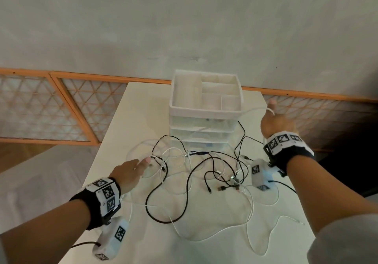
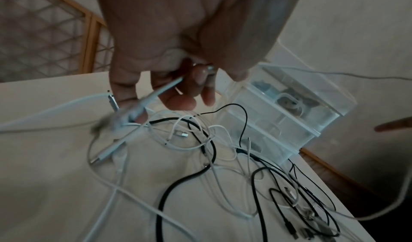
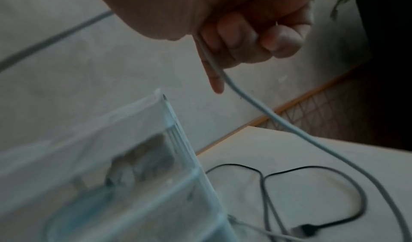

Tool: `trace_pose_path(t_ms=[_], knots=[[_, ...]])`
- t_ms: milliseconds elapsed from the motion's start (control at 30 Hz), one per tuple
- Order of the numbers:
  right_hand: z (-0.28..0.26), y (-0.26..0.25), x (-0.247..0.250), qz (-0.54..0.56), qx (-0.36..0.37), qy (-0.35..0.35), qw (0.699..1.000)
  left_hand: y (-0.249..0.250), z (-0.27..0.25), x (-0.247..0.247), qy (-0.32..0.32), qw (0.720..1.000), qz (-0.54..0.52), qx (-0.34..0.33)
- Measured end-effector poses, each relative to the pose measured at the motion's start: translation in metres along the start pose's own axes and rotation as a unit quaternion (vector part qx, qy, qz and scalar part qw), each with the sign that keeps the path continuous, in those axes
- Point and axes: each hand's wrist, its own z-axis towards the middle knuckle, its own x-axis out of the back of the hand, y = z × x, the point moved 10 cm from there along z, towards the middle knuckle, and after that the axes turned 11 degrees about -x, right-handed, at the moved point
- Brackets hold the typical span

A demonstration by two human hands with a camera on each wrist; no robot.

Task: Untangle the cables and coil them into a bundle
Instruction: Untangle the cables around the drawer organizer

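Aloft, white cable (image 3: 236,89) gripped by right hand (image 1: 276,120), pinched by left hand (image 1: 128,171)

drawer unit (image 3: 133,157) blurred, plug cluster (image 2: 310,228) — indistinct

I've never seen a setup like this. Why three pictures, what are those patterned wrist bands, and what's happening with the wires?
There is no machine: a person works bare-handed, wearing one camera on the head and one at each wrist, by the patterned wrist bands. The bright picture is the head view; the two darker ones look along each hand. On the white table, a tangle of black and white cables lies before a clear plastic drawer unit. The left hand pinches a white cable end at the tangle. The right hand, raised beside the drawers, grips a white cable.
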Motion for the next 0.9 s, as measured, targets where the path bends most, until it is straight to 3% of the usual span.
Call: trace_pose_path(t_ms=[100, 233, 333, 400, 467, 533, 633, 733, 800, 900], knots=[[0.021, -0.024, 0.015, 0.148, 0.015, -0.017, 0.989, -0.002, -0.001, -0.006, -0.028, 0.999, 0.039, 0.011], [0.038, -0.065, 0.041, 0.237, 0.111, -0.007, 0.965, 0.006, -0.004, -0.009, -0.024, 0.998, -0.055, 0.026], [0.043, -0.085, 0.039, 0.326, 0.161, -0.061, 0.929, 0.026, 0.003, -0.002, 0.003, 0.996, -0.088, -0.012], [0.038, -0.095, 0.045, 0.369, 0.207, -0.058, 0.904, 0.033, 0.011, 0.004, 0.023, 0.994, -0.100, -0.043], [0.035, -0.099, 0.045, 0.334, 0.262, -0.029, 0.905, 0.039, 0.017, 0.006, 0.044, 0.990, -0.116, -0.066], [0.037, -0.091, 0.022, 0.196, 0.298, -0.024, 0.934, 0.043, 0.022, 0.009, 0.075, 0.986, -0.126, -0.082], [0.054, -0.030, -0.047, -0.038, 0.245, -0.118, 0.962, 0.047, 0.022, 0.015, 0.129, 0.980, -0.126, -0.083], [0.064, 0.055, -0.086, -0.200, 0.158, -0.165, 0.953, 0.045, 0.019, 0.019, 0.160, 0.974, -0.136, -0.088], [0.055, 0.076, -0.091, -0.206, 0.150, -0.174, 0.951, 0.048, 0.016, 0.018, 0.164, 0.970, -0.148, -0.100], [0.005, 0.052, -0.086, -0.091, 0.221, -0.175, 0.955, 0.069, 0.012, 0.008, 0.125, 0.967, -0.168, -0.146]])
